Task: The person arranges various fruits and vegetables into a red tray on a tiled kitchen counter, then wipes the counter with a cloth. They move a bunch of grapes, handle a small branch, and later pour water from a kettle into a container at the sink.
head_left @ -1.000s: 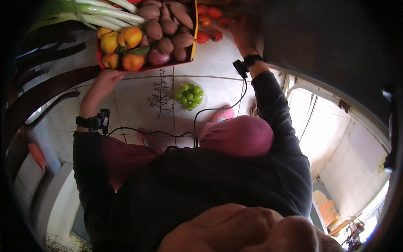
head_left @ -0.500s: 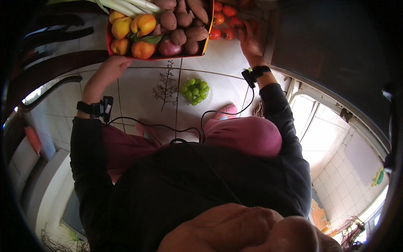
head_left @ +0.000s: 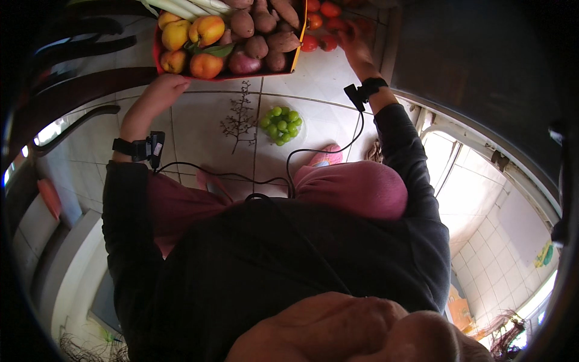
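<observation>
The right hand (head_left: 356, 48) has edged left, so its fingers now meet the tomatoes (head_left: 314, 22) at the box's (head_left: 298, 49) 3 o'clock; whether they pinch one cannot be told. The left hand (head_left: 166, 90) curls at the box's 7 o'clock corner, its hold unclear.

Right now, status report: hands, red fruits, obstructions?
Left hand at produce box, near-left corner. Right hand at red fruits. Fruits grouped right of box. Nothing visibly blocking right hand.

Both arms (head_left: 405, 155) extend forward (right hand (head_left: 357, 49) farther than left hand (head_left: 164, 92)).
</observation>
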{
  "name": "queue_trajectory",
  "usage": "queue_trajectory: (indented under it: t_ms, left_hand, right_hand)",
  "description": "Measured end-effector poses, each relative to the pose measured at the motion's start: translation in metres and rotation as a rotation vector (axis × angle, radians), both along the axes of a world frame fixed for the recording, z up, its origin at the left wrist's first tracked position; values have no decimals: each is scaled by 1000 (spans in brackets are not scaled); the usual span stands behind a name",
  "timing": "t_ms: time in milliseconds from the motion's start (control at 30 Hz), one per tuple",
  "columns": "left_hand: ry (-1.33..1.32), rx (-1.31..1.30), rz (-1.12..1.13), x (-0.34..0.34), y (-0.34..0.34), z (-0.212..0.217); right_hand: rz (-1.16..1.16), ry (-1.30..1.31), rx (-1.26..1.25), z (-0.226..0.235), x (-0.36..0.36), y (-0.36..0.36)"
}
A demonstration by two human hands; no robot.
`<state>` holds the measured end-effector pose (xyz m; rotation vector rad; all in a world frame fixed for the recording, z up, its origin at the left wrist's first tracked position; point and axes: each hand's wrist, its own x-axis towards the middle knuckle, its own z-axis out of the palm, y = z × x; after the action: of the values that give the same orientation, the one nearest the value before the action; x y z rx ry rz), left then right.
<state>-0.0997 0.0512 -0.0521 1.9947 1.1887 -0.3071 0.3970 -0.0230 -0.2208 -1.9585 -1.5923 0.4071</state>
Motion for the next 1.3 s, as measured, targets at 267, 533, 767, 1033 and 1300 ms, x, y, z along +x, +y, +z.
queue_trajectory:
  t_ms: [267,533,767,1033,1300]
  left_hand:
    - [-70,63,-47,-4,-5,-1]
    - [-4,85,-84,-2,-5,-4]
    - [16,102,-110,-4,-5,-6]
    - [-29,93,-57,-4,-6,-4]
    - [-8,86,-41,-8,-6,-12]
  right_hand:
    - [108,-173,168,-13,9,5]
    - [32,13,24,-22,6,15]
    - [112,278,-16,-1,16,16]
    - [-167,921,14,56,-16,1]
    - [305,367,330,161,-90,44]
